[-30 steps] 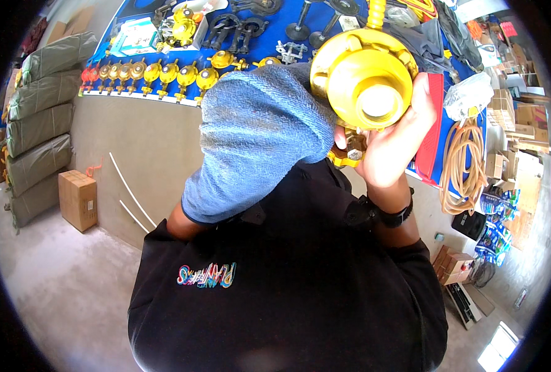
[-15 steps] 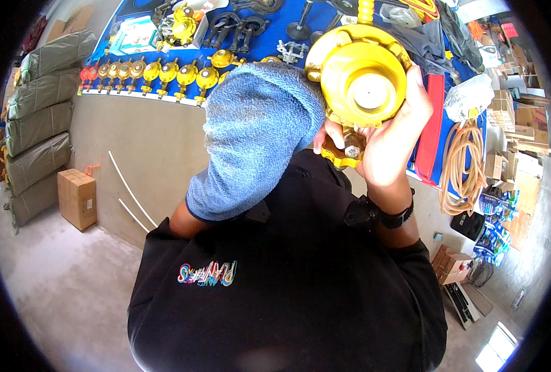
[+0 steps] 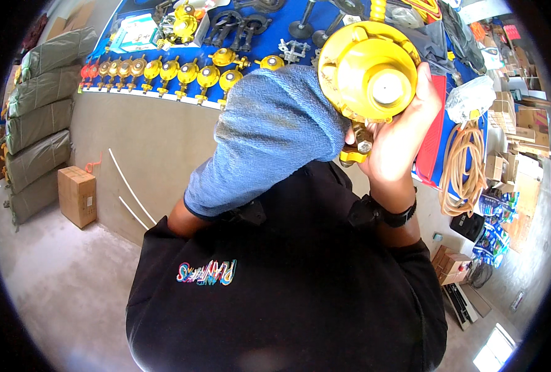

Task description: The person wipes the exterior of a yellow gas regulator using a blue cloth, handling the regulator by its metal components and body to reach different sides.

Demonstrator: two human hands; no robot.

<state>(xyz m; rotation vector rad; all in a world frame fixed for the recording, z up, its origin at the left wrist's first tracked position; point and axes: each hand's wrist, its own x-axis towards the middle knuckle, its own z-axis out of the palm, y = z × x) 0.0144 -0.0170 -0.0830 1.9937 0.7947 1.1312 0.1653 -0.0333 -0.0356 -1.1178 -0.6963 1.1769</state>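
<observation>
The right hand [image 3: 405, 139] is clamped on a yellow regulator [image 3: 356, 77] — the left hand is hidden inside a blue cloth [image 3: 275, 118], so its grip I cannot tell.

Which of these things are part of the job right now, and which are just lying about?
In use:
- large yellow round metal fitting, in the right hand
- blue fuzzy cloth over the left arm

Lying about:
- row of small round metal fittings
- coiled tan hose
- brown cardboard box
</observation>
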